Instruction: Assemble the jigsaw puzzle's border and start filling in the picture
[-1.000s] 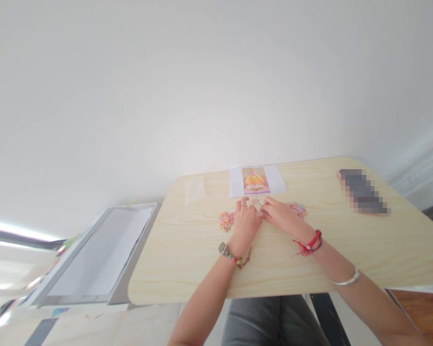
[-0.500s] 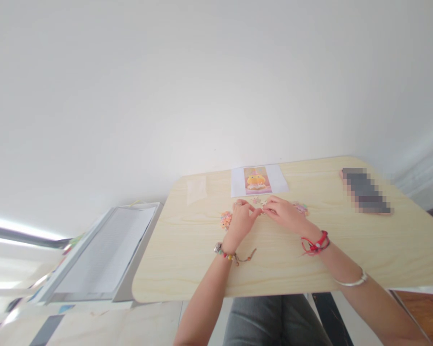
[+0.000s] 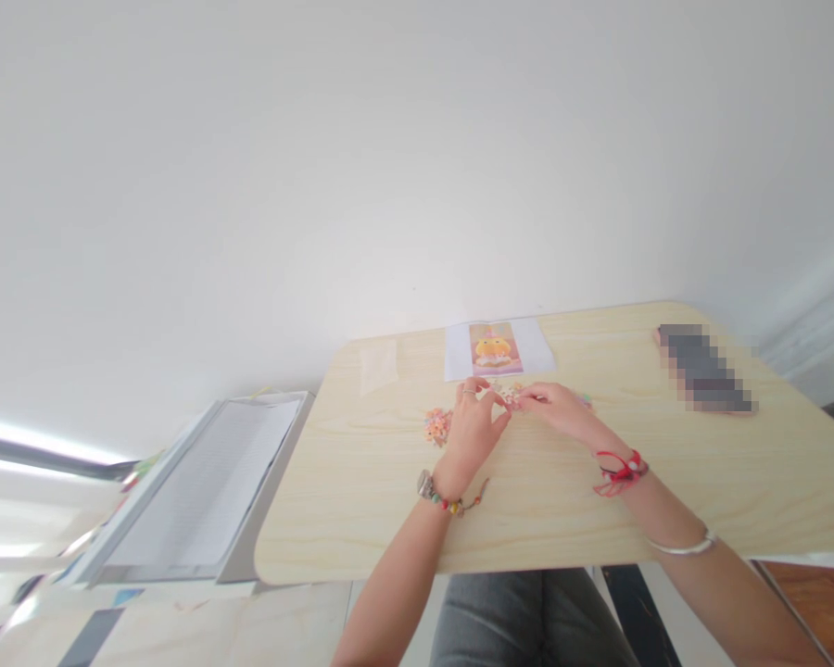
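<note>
Head view: the right hand (image 3: 562, 410) has drawn away from the left hand (image 3: 471, 431), baring more small puzzle pieces (image 3: 509, 397) on the table (image 3: 361, 500) between them. Both hands' fingers curl; whether either pinches one, I cannot tell. Pale wood meets a white wall (image 3: 417, 167).

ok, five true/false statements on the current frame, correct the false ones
1. The pile of orange-pink pieces lies beside the left hand. True.
2. The bracelet nearest the left hand is plain red. False: it is a multicoloured beaded bracelet.
3. A red bracelet sits near the right hand. True.
4. The printed sheet shows an orange figure. True.
5. The left hand is beyond the printed sheet. False: it is on the near side.
</note>
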`<control>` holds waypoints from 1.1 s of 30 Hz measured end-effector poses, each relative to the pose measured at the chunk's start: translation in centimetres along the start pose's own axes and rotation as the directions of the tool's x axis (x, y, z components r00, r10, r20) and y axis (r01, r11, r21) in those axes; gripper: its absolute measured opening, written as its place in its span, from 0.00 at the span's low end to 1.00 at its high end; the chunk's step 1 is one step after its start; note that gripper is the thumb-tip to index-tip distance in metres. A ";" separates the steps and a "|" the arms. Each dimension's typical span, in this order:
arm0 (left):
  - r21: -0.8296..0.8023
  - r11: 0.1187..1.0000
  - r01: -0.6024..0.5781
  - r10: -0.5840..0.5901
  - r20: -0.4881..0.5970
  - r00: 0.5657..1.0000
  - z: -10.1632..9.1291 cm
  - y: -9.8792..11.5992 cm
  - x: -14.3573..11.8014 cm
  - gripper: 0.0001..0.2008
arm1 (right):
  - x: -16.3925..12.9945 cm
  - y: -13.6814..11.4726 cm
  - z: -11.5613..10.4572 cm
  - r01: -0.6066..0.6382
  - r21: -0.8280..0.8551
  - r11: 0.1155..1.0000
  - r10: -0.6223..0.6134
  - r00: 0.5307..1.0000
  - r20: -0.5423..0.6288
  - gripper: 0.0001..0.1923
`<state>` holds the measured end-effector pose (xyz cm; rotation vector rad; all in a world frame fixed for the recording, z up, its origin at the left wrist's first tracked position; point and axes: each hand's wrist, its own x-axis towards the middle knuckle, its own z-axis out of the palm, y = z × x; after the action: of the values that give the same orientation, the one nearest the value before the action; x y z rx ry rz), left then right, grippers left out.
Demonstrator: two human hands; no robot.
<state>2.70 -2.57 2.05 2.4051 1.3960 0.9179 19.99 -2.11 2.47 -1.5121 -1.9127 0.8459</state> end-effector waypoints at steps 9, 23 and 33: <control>0.029 1.000 0.012 -0.011 -0.030 0.999 0.4 -0.1 0.0 0.05 | -0.3 0.0 -0.6 0.225 -0.153 0.962 -0.236 0.970 -0.058 0.09; -0.001 0.998 -0.070 0.070 -0.001 0.998 1.0 0.5 -0.1 0.13 | -2.3 1.9 -4.0 0.205 -0.375 0.904 -0.254 0.963 -0.088 0.10; 0.260 0.960 0.108 -0.124 0.049 0.991 1.3 -0.4 -0.2 0.11 | -5.8 6.8 -6.0 0.019 -0.364 0.931 -0.111 0.966 -0.235 0.12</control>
<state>3.11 -2.38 0.76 2.4738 1.7035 0.6588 29.96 -5.77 0.97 -1.6602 -1.9835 0.2599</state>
